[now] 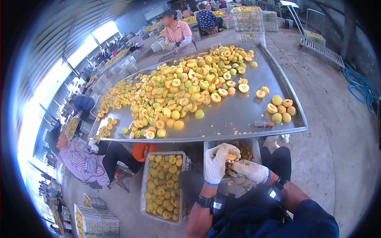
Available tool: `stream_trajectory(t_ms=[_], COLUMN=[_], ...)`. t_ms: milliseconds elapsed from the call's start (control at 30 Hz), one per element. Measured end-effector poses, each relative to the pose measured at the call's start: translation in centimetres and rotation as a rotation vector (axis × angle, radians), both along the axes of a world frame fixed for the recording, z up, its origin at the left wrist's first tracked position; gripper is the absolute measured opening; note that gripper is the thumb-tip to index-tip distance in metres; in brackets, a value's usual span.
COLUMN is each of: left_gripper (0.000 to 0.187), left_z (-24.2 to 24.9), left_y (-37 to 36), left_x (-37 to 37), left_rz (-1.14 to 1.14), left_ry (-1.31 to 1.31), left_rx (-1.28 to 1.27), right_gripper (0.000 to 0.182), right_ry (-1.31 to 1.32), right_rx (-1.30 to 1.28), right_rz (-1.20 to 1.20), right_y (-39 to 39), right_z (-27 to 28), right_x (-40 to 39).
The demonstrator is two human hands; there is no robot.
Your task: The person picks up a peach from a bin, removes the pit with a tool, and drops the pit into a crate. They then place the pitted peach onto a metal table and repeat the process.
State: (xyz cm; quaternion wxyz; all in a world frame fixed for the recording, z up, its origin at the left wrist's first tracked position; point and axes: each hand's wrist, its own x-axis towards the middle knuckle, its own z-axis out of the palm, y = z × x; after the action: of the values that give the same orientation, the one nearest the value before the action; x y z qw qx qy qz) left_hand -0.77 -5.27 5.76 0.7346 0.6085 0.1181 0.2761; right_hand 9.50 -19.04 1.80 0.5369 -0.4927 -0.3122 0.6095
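In a white knitted glove, my left hand (217, 163) is closed around a yellow-orange peach piece (231, 157). My right hand (252, 170), gloved the same way, meets it with its fingers pinched together. A small shiny bit shows at those fingertips, too little to name. Beneath both hands stands a white crate (256, 151) holding brown peach pits (245, 150). Just beyond is a metal table (234, 121), heaped with halved peaches (170, 93). A smaller group of peaches (282, 109) lies near its right corner.
A crate full of peaches (162, 186) stands on the floor to my left. A short handle-like object (263, 124) lies by the table's raised near edge. Seated people work at the left and across the table. Stacked crates (248, 22), a cart (323, 47) and a blue hose (361, 85) stand farther off.
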Motion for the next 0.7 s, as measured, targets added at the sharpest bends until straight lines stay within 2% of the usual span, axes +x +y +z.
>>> stream_trajectory(t_ms=[33, 100, 133, 200, 367, 400, 500, 567, 600, 633, 700], left_gripper=[0.051, 0.051, 0.052, 0.052, 0.053, 0.053, 0.046, 0.043, 0.043, 0.043, 0.047], left_z=[0.0, 0.4, 0.2, 0.5, 1.5, 1.6, 1.4, 1.2, 1.4, 1.2, 0.6], left_y=[-0.3, -0.9, -1.1, -1.2, -1.3, -1.1, -0.8, -0.8, -1.5, -1.5, -1.2], left_x=[0.1, 0.5, 0.9, 1.1, 1.2, 1.1, 0.7, 0.7, 0.6, 0.6, 0.5], left_rz=[0.002, 0.171, 0.239, 0.216, 0.079, 0.073, -0.052, -0.128, -0.093, -0.1, -0.167], left_ry=[-0.001, 0.157, 0.234, 0.185, 0.013, 0.017, 0.017, -0.001, 0.004, 0.005, -0.012], left_rx=[0.001, -0.079, -0.091, 0.013, 0.279, 0.279, 0.244, 0.147, 0.035, 0.03, -0.049], right_gripper=[0.046, 0.047, 0.047, 0.046, 0.041, 0.04, 0.038, 0.037, 0.036, 0.036, 0.035], right_ry=[-0.001, -0.394, -0.391, -0.17, 0.094, 0.192, 0.24, 0.272, 0.309, 0.344, 0.292], right_rx=[0.001, -0.006, -0.009, -0.067, 0.045, 0.039, -0.08, -0.092, -0.093, -0.091, -0.048], right_rz=[0.002, -0.007, -0.01, 0.008, 0.02, 0.024, 0.017, -0.015, -0.021, -0.021, -0.087], right_y=[0.2, 0.3, 0.0, -0.5, -1.2, -1.4, -2.0, -2.3, -2.4, -2.3, -2.3], right_z=[0.0, 0.3, 0.8, 3.1, 0.6, 0.9, 2.5, 2.5, 2.5, 2.5, 1.5], right_x=[0.0, -0.1, -0.1, 0.0, 0.5, 0.4, 0.6, 0.6, 0.7, 0.7, 0.3])
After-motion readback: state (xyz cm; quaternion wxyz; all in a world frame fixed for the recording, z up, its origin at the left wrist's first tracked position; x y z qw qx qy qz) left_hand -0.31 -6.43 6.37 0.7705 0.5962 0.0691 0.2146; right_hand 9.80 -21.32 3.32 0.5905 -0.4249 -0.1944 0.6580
